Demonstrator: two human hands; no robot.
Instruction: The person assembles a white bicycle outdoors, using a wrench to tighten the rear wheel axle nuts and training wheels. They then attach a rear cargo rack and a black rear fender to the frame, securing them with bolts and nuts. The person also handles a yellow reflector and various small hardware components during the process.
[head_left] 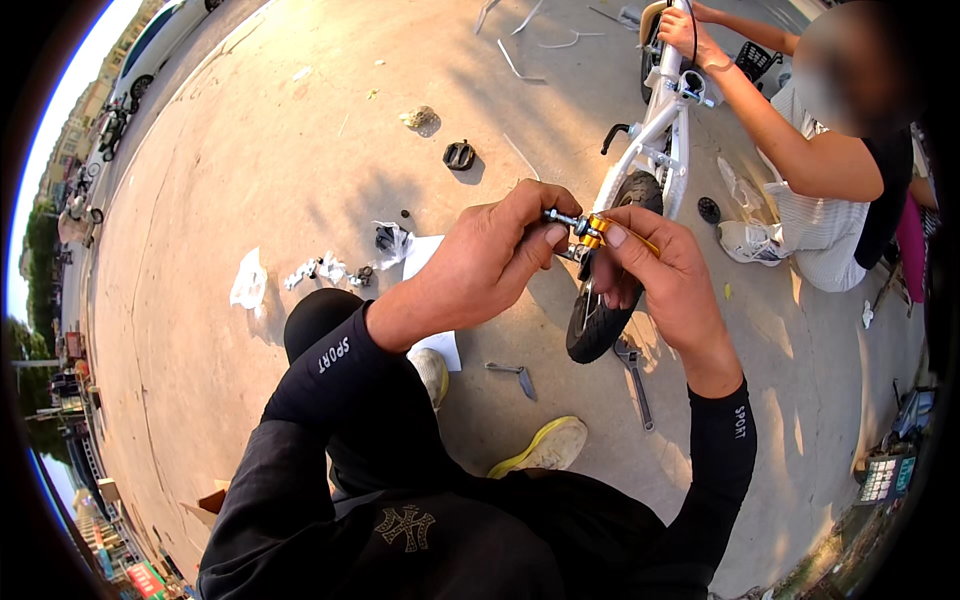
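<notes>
Gold part [597, 229], centre: partly covered by fingers of right hand [668, 275]. Tyre [592, 335], centre: partly behind same hand. Sheet [421, 256], left of centre: partly behind left hand [490, 250]. Co-worker's head [850, 70], upper right: blurred. Car [160, 45], upper left: cut off by top edge. Bits [330, 268], left of centre: too small to identify.

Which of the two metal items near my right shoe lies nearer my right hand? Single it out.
The adjustable wrench, long and straight, beside the tyre. The other item, shorter and bent, lies farther left, farther from your right hand.
</notes>
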